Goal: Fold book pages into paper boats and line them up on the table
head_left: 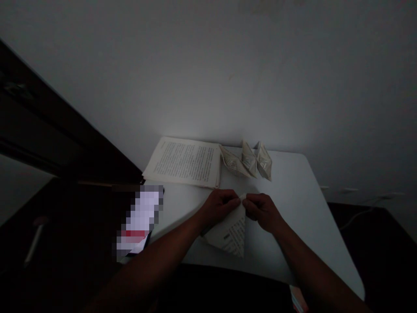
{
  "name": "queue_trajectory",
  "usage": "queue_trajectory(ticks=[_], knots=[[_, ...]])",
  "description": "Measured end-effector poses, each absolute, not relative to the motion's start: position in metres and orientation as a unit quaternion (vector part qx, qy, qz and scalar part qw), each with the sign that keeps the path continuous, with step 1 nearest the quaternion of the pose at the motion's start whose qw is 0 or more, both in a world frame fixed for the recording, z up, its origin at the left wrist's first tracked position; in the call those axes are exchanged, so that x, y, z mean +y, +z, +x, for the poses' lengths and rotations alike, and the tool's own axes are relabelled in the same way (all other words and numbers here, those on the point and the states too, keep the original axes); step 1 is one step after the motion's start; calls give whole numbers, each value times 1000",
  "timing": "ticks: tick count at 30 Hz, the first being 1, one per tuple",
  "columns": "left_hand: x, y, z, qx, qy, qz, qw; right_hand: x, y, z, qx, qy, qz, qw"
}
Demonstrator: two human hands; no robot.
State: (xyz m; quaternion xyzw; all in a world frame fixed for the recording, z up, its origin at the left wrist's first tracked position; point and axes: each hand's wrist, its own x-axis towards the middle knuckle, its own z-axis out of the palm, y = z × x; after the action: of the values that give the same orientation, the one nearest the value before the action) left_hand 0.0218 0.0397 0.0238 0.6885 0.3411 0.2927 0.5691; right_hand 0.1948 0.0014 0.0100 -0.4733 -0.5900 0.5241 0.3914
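Note:
A folded sheet of printed paper, roughly triangular, is held above the front half of the white table. My left hand pinches it near its top corner, fingers curled and thumb pressed down. Close beside it, my right hand is closed on the same corner, with thumb and forefinger together. Part of the paper's left side is hidden behind my left hand and forearm. Beyond my hands, three folded paper boats made of printed pages stand in a row near the wall.
A stack of printed pages lies at the table's back left. A phone with a blurred, lit screen is at the left edge. The white table meets a pale wall. A cable runs along the right.

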Motion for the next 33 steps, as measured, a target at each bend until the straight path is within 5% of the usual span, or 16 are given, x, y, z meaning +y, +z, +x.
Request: queue_trajectory(ticks=[16,33], knots=[[40,19,22,352,314,692,546,0,15,194,-593,507,-507,365],[40,20,22,376,340,658,557,3,11,196,-509,596,-432,447]])
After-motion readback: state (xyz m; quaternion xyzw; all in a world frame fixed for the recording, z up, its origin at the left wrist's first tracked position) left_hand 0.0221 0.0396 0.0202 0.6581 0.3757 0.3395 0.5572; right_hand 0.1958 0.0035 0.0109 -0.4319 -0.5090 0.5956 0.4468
